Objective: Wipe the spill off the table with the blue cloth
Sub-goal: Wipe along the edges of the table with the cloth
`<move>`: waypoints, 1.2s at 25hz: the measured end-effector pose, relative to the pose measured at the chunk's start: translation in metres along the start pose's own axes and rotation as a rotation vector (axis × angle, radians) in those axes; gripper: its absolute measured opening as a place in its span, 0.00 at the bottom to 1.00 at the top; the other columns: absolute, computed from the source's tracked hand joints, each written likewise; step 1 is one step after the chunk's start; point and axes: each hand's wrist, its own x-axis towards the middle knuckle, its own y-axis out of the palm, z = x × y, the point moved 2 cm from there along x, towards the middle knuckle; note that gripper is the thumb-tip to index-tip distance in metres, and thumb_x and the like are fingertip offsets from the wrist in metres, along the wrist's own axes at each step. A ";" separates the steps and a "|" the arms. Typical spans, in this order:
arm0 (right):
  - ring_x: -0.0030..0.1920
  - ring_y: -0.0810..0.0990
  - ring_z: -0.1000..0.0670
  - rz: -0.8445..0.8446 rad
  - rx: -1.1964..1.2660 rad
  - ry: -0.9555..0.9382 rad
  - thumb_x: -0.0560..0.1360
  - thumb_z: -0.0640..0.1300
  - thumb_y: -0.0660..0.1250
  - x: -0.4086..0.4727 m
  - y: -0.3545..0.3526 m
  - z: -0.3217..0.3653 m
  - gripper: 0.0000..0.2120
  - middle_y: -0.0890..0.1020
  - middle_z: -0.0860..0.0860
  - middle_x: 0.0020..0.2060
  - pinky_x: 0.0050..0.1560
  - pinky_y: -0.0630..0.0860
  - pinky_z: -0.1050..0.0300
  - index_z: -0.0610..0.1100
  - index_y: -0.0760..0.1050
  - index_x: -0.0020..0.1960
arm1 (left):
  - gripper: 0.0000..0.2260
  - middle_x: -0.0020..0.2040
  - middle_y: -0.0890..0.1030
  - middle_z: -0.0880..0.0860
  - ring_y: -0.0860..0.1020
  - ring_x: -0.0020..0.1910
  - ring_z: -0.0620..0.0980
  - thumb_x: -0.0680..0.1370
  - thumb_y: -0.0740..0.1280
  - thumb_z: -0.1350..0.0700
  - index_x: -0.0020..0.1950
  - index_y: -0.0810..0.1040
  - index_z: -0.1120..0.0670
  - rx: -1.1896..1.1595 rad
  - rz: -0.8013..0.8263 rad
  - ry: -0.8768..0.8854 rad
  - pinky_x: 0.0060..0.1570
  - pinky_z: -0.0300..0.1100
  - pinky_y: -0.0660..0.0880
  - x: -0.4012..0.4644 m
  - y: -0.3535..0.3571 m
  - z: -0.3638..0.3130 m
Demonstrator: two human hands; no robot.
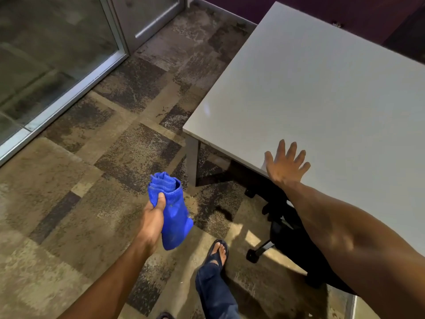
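Head view, looking down. Blue cloth [172,209] bunched and crumpled, vivid royal blue, soft terry-like weave, top end rolled into a loose knot, lower end drooping in a limp fold. Gripped in the left hand [153,217], thumb pressed across the front of the fabric, fingers curled round behind it. Held in the air over the carpet [80,185], left of the table [322,88] and clear of its edge, not touching it.

Right hand [286,163] stretched out, fingers straight and fanned apart, palm down at the near edge of the table, holding nothing. Touching the surface or just above it: cannot tell.

Tabletop smooth, matte, pale grey, rectangular with a sharp near-left corner, square grey leg [192,157] under that corner. No spill to be made out on the surface from here.

Carpet in square tiles, mottled tan and dark brown, rough and worn in look. Under the table's near edge, a black chair [289,229], wheeled base with one castor showing on the floor. Near centre, a foot in a dark flip-flop [217,252], blue denim trouser leg [213,293] below it. Far left, glass panels in a brushed metal frame [69,97], dull reflections in the panes. Far right, dark purple wall [322,10] behind the table.
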 end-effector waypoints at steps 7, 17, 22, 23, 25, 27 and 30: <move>0.81 0.45 0.32 -0.143 -0.044 -0.076 0.78 0.70 0.37 0.007 0.014 -0.005 0.37 0.48 0.43 0.83 0.76 0.46 0.28 0.52 0.45 0.82 | 0.13 0.59 0.84 0.54 0.83 0.58 0.54 0.84 0.59 0.50 0.64 0.78 0.51 -0.401 0.116 -0.021 0.61 0.56 0.77 0.006 0.014 0.019; 0.80 0.51 0.32 -0.299 -0.086 -0.104 0.75 0.73 0.31 0.023 0.025 -0.012 0.40 0.54 0.43 0.82 0.75 0.52 0.27 0.54 0.47 0.80 | 0.22 0.64 0.78 0.65 0.77 0.61 0.60 0.77 0.63 0.73 0.71 0.68 0.67 -0.634 0.195 0.063 0.69 0.59 0.70 0.030 0.061 0.018; 0.78 0.57 0.31 -0.290 -0.113 -0.081 0.77 0.72 0.33 0.022 0.028 -0.012 0.37 0.58 0.42 0.81 0.73 0.57 0.26 0.53 0.51 0.79 | 0.17 0.66 0.79 0.62 0.77 0.66 0.60 0.83 0.61 0.58 0.70 0.73 0.63 -0.762 0.182 -0.088 0.69 0.59 0.70 0.046 0.085 0.016; 0.78 0.58 0.30 -0.283 -0.123 -0.077 0.78 0.71 0.34 0.021 0.027 -0.010 0.37 0.60 0.41 0.80 0.72 0.59 0.25 0.53 0.52 0.79 | 0.17 0.65 0.80 0.62 0.78 0.65 0.59 0.83 0.61 0.57 0.70 0.73 0.62 -0.753 0.163 -0.092 0.68 0.59 0.71 0.050 0.088 0.016; 0.77 0.60 0.30 -0.260 -0.141 -0.072 0.78 0.71 0.34 0.018 0.026 -0.007 0.37 0.61 0.41 0.79 0.71 0.60 0.25 0.52 0.53 0.79 | 0.16 0.62 0.83 0.58 0.82 0.60 0.55 0.83 0.63 0.52 0.68 0.76 0.57 -0.700 0.122 -0.100 0.63 0.56 0.76 0.058 0.094 0.019; 0.77 0.60 0.30 -0.267 -0.164 -0.068 0.77 0.70 0.33 0.015 0.025 -0.005 0.38 0.62 0.41 0.79 0.71 0.61 0.26 0.52 0.53 0.79 | 0.16 0.59 0.85 0.53 0.84 0.56 0.51 0.81 0.66 0.48 0.66 0.78 0.53 -0.646 0.128 -0.118 0.57 0.54 0.80 0.064 0.101 0.024; 0.77 0.60 0.30 -0.256 -0.182 -0.074 0.77 0.69 0.32 0.014 0.021 -0.005 0.38 0.62 0.40 0.79 0.71 0.61 0.26 0.50 0.53 0.79 | 0.17 0.61 0.84 0.56 0.83 0.59 0.53 0.79 0.69 0.55 0.68 0.75 0.52 -0.616 0.208 -0.155 0.55 0.53 0.81 0.072 0.117 0.028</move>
